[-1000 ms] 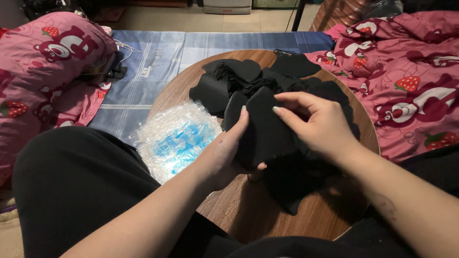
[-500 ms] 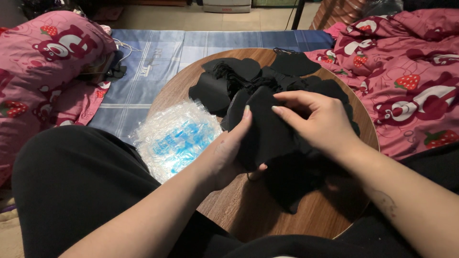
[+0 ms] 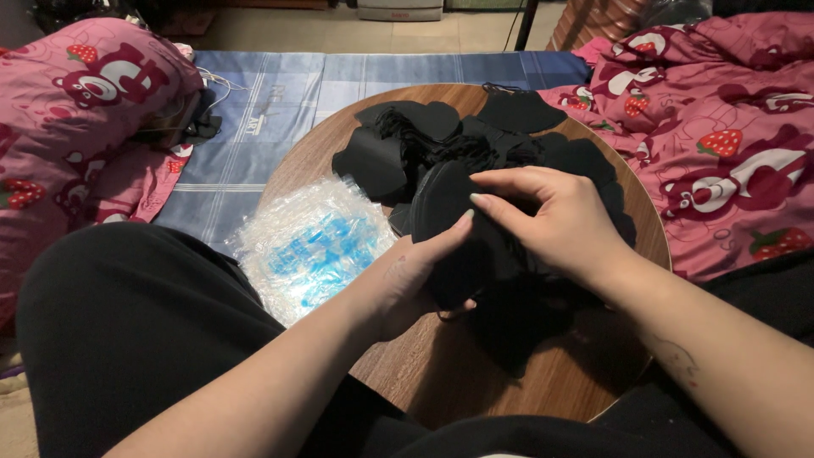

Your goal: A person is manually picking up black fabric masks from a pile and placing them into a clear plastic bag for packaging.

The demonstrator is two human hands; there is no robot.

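A round wooden table (image 3: pixel 441 373) carries a heap of black face masks (image 3: pixel 441 140). My left hand (image 3: pixel 415 276) holds a stack of black masks (image 3: pixel 454 216) from below, thumb along its front edge. Over the stack's top right, my right hand (image 3: pixel 564 220) pinches the upper mask with its fingertips. More black masks lie under and behind both hands, partly hidden by them.
Clear plastic bags with blue print (image 3: pixel 309 246) lie on the table's left edge. Pink strawberry-patterned bedding (image 3: pixel 721 127) is at the right, a matching pillow (image 3: pixel 76 102) at the left, and a blue striped mat (image 3: pixel 271 110) behind. My black-clad knee (image 3: pixel 127 331) fills the lower left.
My right fingers have shifted slightly on the top of the stack. The left hand and the masks stay almost where they were.
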